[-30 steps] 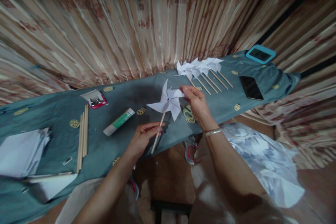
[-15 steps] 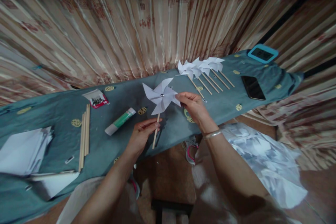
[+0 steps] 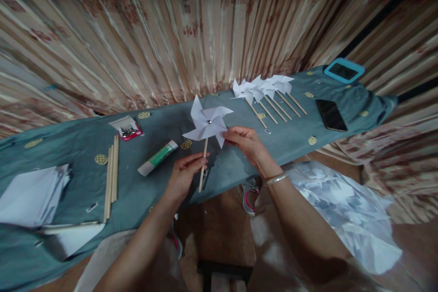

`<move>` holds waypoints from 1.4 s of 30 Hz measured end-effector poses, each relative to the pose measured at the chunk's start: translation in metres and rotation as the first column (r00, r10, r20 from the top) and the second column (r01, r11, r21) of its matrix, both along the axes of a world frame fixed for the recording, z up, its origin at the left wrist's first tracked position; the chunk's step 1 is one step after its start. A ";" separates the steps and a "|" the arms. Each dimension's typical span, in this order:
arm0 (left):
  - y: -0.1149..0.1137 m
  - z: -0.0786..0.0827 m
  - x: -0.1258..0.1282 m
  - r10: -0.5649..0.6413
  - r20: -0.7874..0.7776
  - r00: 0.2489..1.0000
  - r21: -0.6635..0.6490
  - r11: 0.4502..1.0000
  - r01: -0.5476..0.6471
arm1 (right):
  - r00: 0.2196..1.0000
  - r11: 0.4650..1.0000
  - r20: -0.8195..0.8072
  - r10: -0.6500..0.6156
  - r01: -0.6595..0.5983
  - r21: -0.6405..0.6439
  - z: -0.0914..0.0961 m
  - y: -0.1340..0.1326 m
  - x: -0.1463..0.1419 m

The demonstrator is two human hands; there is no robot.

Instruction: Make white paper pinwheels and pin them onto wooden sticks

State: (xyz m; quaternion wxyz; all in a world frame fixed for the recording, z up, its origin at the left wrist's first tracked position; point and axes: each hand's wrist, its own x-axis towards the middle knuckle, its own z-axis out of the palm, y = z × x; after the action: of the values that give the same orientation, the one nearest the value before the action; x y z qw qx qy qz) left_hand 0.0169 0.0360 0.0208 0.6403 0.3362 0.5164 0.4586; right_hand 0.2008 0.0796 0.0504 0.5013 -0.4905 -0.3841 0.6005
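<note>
A white paper pinwheel (image 3: 201, 121) with a shiny pin at its centre stands nearly upright over the near-middle of the table. Its wooden stick (image 3: 204, 164) is pinched between the thumb and fingers of my left hand (image 3: 185, 174). On the pinwheel's lower right blade, the closed thumb and fingertips of my right hand (image 3: 244, 141) meet the paper edge. Several finished pinwheels (image 3: 255, 89) lie overlapping at the back of the table, sticks pointing toward me.
On the green tablecloth (image 3: 164, 123) lie a green-and-white glue tube (image 3: 158, 158), a red pack of pins (image 3: 128, 131), wooden sticks (image 3: 111, 178) and white paper sheets (image 3: 30, 196). A phone (image 3: 331, 115) and blue clock (image 3: 344, 70) sit right. Below is a bag of white paper pieces (image 3: 338, 210).
The pinwheel's blades have turned about the pin. My right hand has shifted slightly left and down along them, while my left hand keeps its hold on the stick.
</note>
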 end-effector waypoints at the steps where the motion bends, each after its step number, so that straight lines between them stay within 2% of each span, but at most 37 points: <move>1: 0.000 -0.001 0.000 -0.002 -0.004 1.000 0.002 1.000 0.002 | 1.000 1.000 0.005 0.001 -0.001 -0.006 0.000 0.000 -0.001; 13: 0.000 0.000 0.001 0.007 0.021 1.000 -0.015 1.000 -0.007 | 0.994 0.996 0.053 0.091 -0.091 -0.001 -0.004 -0.003 -0.005; 19: 0.001 -0.003 0.000 0.020 0.033 0.999 -0.004 1.000 -0.019 | 0.966 0.967 0.055 0.253 -0.253 0.002 -0.006 -0.005 -0.009; 22: 0.001 -0.002 0.000 0.016 0.024 1.000 -0.001 1.000 -0.016 | 0.939 0.940 0.058 0.340 -0.339 -0.032 -0.001 -0.008 -0.005; 24: 0.001 -0.002 0.000 0.014 0.009 1.000 0.000 1.000 -0.014 | 0.933 0.936 0.076 0.353 -0.352 -0.030 0.006 -0.009 0.002; 26: 0.001 -0.001 0.000 0.014 -0.010 1.000 -0.008 1.000 -0.015 | 0.940 0.945 0.100 0.325 -0.327 0.000 0.012 -0.010 0.012; 28: 0.001 0.000 0.001 0.008 -0.027 1.000 -0.018 1.000 -0.009 | 0.970 0.972 0.085 0.227 -0.232 0.045 0.018 -0.009 0.024; 31: -0.001 0.001 0.002 -0.016 -0.043 0.999 -0.023 1.000 0.016 | 0.998 0.990 -0.007 -0.068 0.068 0.120 0.019 -0.003 0.037; 33: -0.002 0.002 0.002 -0.047 -0.054 0.997 -0.032 0.998 0.046 | 0.966 0.955 -0.063 -0.249 0.256 0.152 0.015 0.003 0.040; 34: -0.003 0.002 0.003 -0.065 -0.062 0.996 -0.036 0.997 0.063 | 0.953 0.940 -0.074 -0.295 0.303 0.159 0.013 0.005 0.040; 36: -0.004 0.004 0.004 -0.103 -0.088 0.991 -0.042 0.994 0.100 | 0.954 0.942 -0.066 -0.293 0.300 0.153 0.009 0.008 0.038; 39: -0.005 0.006 0.004 -0.149 -0.123 0.981 -0.034 0.989 0.146 | 0.981 0.975 -0.042 -0.190 0.193 0.109 0.005 0.010 0.032; 42: -0.006 0.006 0.005 -0.188 -0.139 0.972 -0.022 0.982 0.187 | 0.990 0.986 -0.056 -0.129 0.134 0.095 0.004 0.011 0.028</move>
State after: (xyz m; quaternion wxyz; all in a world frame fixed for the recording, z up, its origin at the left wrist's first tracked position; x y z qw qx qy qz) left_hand 0.0219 0.0300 0.0267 0.6443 0.4119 0.5281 0.3691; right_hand 0.2286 0.0909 0.0544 0.5728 -0.4743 -0.3673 0.5586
